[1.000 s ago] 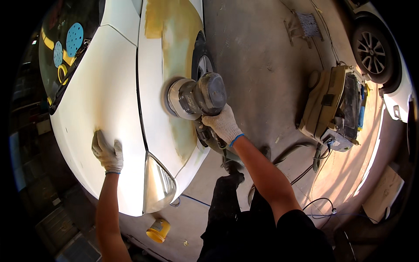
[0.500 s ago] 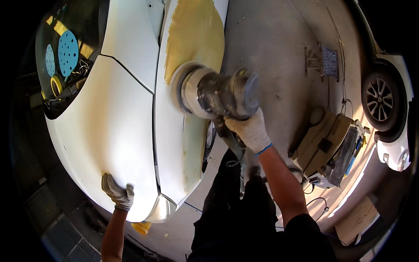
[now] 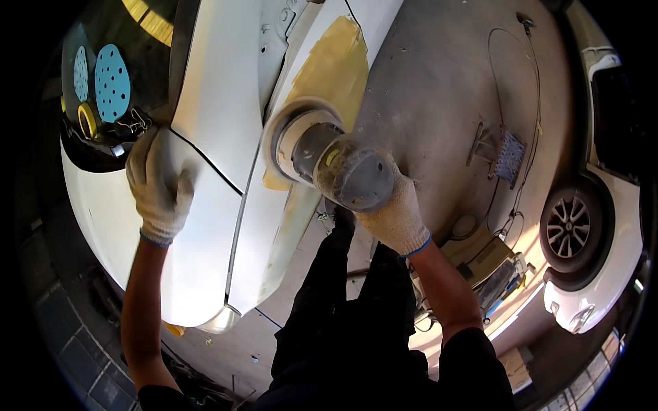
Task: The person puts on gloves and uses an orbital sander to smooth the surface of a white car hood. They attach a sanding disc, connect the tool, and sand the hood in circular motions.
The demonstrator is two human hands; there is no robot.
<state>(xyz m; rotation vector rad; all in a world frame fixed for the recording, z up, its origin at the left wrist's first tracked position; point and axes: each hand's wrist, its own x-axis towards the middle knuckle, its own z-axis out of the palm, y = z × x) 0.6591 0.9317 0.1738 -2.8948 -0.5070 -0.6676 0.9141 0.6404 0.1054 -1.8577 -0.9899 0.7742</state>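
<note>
My gloved right hand (image 3: 396,218) is wrapped round the body of a power sander (image 3: 355,172). The sander's round pad lies against the white fender (image 3: 257,236) of a car, at the near end of a tan filler patch (image 3: 337,65). Most of my right fingers are hidden behind the tool. My gloved left hand (image 3: 161,188) is over the white hood (image 3: 199,267), just below the windshield corner, with fingers stretched out and nothing in them. It looks slightly blurred, and I cannot tell whether the palm touches the paint.
Two blue perforated discs, the larger one (image 3: 112,82) nearer, and a yellow ring (image 3: 87,121) lie by the windshield. On the floor to the right are a cable reel (image 3: 508,156) with trailing cord and a beige case (image 3: 483,257). A second white car (image 3: 606,274) stands at far right.
My left hand has moved up the hood from its front edge to near the windshield. The sander has tilted and shifted slightly along the fender, still in my right hand. My view has turned.
</note>
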